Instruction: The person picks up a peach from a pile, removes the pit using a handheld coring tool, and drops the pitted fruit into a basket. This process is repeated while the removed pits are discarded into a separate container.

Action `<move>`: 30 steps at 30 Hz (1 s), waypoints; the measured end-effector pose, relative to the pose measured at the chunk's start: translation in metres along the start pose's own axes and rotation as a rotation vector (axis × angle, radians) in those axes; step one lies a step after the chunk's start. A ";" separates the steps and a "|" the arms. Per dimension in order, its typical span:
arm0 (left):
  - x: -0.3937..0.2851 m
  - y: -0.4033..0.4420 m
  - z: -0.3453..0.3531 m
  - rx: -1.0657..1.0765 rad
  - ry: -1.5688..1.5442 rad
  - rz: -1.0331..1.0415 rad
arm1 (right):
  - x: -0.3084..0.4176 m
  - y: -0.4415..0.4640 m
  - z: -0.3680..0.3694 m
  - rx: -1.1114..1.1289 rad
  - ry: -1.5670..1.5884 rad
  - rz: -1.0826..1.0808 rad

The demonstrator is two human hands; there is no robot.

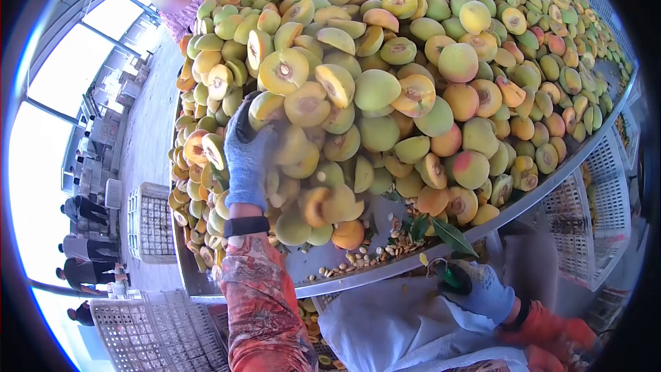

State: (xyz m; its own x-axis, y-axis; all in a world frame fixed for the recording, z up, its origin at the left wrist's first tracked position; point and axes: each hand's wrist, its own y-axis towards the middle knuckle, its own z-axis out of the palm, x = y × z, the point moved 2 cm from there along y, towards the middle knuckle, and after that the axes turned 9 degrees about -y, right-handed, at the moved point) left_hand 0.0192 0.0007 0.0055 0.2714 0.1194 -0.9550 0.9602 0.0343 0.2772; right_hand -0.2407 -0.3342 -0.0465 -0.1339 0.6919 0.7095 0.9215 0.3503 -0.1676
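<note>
My left hand (249,155), in a blue glove with dark fingers, reaches into a heap of halved yellow-green stone fruit (377,89). Its fingers and thumb are spread against a fruit half (267,107), and the fingertips are partly hidden. Beside the thumb, several fruit halves (296,148) are blurred by motion. Low on the right, my right hand (482,293), also gloved, is closed round a green-handled tool (454,277) with a thin metal tip. It hangs over pale cloth (399,324) on my lap, outside the table's edge.
The metal table (330,260) has a raised rim, with loose pits (375,253) and green leaves (451,235) near it. White plastic crates stand at left (153,224), lower left (162,327) and right (571,227). Another person (186,0) is at the far left corner; several people are farther back.
</note>
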 end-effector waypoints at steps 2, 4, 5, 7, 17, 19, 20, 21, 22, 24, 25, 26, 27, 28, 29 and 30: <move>0.034 -0.018 0.023 -0.085 0.106 0.064 | 0.003 -0.003 -0.015 -0.078 -0.024 -0.033; 0.003 -0.035 0.007 -0.160 0.585 0.205 | 0.024 -0.007 0.016 -0.165 -0.024 -0.118; 0.002 -0.047 0.018 -0.210 0.677 0.116 | 0.023 -0.015 0.015 -0.176 -0.092 -0.145; -0.013 -0.062 0.027 -0.163 0.615 0.125 | 0.018 -0.028 0.019 -0.139 -0.127 -0.138; -0.095 -0.185 0.042 -0.060 -0.897 -0.391 | 0.040 -0.049 0.001 -0.136 -0.182 -0.193; -0.100 -0.221 0.054 -0.033 -1.123 -0.485 | 0.059 -0.055 -0.005 -0.133 -0.200 -0.204; -0.101 -0.239 0.061 -0.077 -1.043 -0.456 | 0.068 -0.059 -0.007 -0.187 -0.143 -0.245; -0.096 -0.256 0.064 -0.011 -1.209 -0.528 | 0.077 -0.062 -0.007 -0.241 -0.086 -0.284; -0.090 -0.270 0.068 -0.071 -1.179 -0.550 | 0.085 -0.065 -0.005 -0.226 -0.090 -0.272; -0.086 -0.297 0.079 -0.138 -1.161 -0.575 | 0.105 -0.068 -0.003 -0.335 0.092 -0.362; -0.087 -0.318 0.082 -0.122 -1.029 -0.483 | 0.112 -0.074 0.009 -0.324 0.083 -0.351; -0.089 -0.327 0.084 -0.104 -0.888 -0.384 | 0.112 -0.067 0.022 -0.264 0.324 -0.192; -0.093 -0.335 0.087 -0.107 -0.890 -0.386 | 0.110 -0.065 0.032 -0.202 0.565 -0.032; -0.098 -0.342 0.090 -0.124 -1.001 -0.472 | 0.112 -0.067 0.036 -0.198 0.565 -0.031; -0.101 -0.349 0.091 -0.142 -1.111 -0.557 | 0.114 -0.070 0.040 -0.212 0.468 -0.044; -0.096 -0.357 0.084 -0.143 -1.063 -0.581 | 0.116 -0.073 0.043 -0.223 0.372 -0.058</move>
State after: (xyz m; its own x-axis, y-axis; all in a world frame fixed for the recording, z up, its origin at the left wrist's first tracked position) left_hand -0.3447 -0.1060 -0.0102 -0.2127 -0.8190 -0.5329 0.9590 -0.0703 -0.2747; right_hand -0.3393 -0.2524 0.0180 -0.0852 0.3859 0.9186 0.9780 0.2087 0.0031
